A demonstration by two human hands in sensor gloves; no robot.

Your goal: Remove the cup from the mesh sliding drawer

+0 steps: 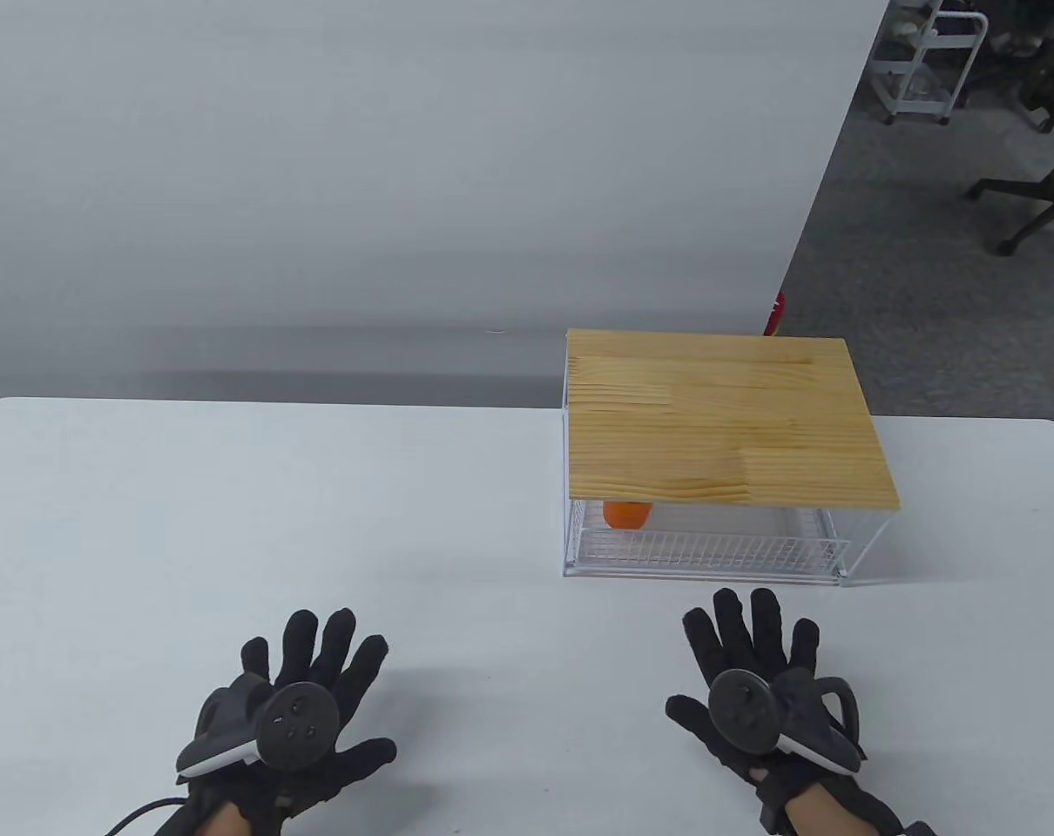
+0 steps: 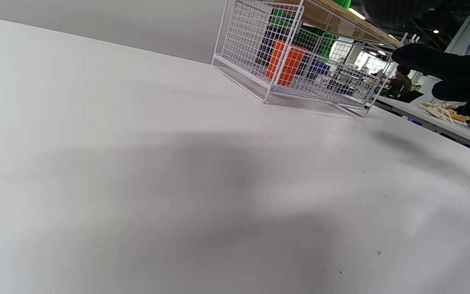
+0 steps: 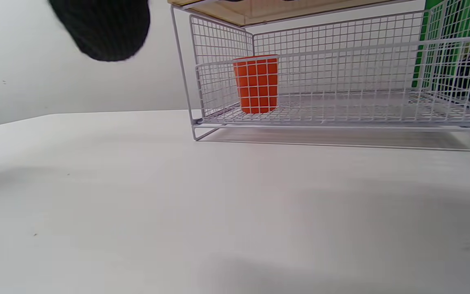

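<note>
An orange cup point(image 1: 627, 515) stands upright at the left end of a white mesh sliding drawer point(image 1: 710, 550), under a wooden top point(image 1: 723, 418). The drawer sits pushed into its white wire frame. The cup also shows through the mesh in the left wrist view point(image 2: 286, 62) and in the right wrist view point(image 3: 257, 83). My left hand point(image 1: 305, 697) lies flat on the table with fingers spread, empty, far to the left of the drawer. My right hand point(image 1: 758, 675) lies flat with fingers spread, empty, just in front of the drawer.
The white table point(image 1: 231, 522) stretches to the left of the drawer unit. The unit stands at the table's far right part, its back at the far edge. Beyond are a grey wall, office chairs and a cart on the floor.
</note>
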